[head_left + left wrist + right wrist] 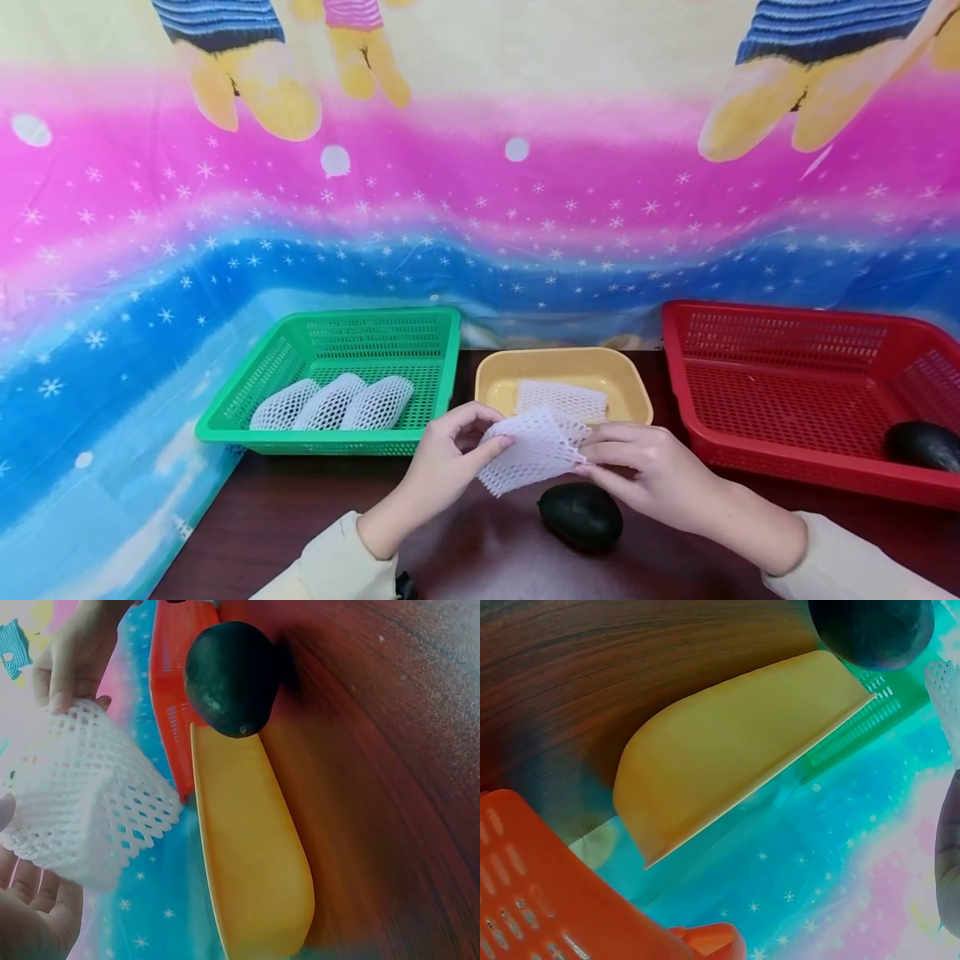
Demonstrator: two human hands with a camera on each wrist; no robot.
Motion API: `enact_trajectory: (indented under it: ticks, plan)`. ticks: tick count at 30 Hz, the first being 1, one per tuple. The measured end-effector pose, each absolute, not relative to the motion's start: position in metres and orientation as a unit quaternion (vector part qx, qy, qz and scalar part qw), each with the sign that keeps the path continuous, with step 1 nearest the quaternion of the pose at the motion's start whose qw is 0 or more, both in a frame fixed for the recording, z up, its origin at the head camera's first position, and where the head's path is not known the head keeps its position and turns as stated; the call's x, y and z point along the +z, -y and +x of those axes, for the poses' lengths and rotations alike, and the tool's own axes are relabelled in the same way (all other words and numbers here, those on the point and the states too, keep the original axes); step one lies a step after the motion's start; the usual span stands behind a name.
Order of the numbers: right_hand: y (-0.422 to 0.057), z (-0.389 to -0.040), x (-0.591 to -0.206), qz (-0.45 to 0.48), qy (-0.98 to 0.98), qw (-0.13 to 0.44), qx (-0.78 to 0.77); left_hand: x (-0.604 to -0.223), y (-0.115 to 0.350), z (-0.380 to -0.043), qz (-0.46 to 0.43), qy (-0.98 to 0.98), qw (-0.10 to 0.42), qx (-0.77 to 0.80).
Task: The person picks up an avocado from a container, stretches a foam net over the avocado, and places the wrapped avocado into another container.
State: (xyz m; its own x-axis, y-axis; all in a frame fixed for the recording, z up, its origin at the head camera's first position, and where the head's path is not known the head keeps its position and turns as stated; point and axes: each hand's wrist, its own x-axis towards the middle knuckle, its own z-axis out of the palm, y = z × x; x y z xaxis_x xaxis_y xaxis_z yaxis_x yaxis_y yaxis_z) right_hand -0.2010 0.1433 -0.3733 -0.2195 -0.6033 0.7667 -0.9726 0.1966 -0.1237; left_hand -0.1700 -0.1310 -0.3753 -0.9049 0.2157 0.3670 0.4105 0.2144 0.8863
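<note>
A white foam fruit net (528, 454) hangs above the table between both hands. My left hand (442, 467) grips its left end between thumb and fingers. At the other end, the right hand (648, 471) pinches the net's edge; the left wrist view also shows this foam net (97, 795) spread between the hands. Below it, a dark green oval fruit (581, 517) lies on the table, touched by neither hand. Behind the hands stands a yellow tray (628, 392), with more white foam netting (562, 398) lying in it.
On the left is a green basket (315, 440) holding three net-covered oval pieces (326, 404). A red basket (780, 417) stands at right with a dark fruit (922, 444) inside. A printed cloth (480, 208) hangs behind the brown table (315, 500).
</note>
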Motion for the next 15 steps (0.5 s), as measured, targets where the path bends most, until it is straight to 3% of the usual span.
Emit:
enact_trajectory:
  ticks: [15]
  plan:
    - [-0.1511, -0.1999, -0.3771, 0.521, 0.751, 0.257, 0.314, -0.3809, 0.1297, -0.1704, -0.218, 0.776, 0.063, -0.589]
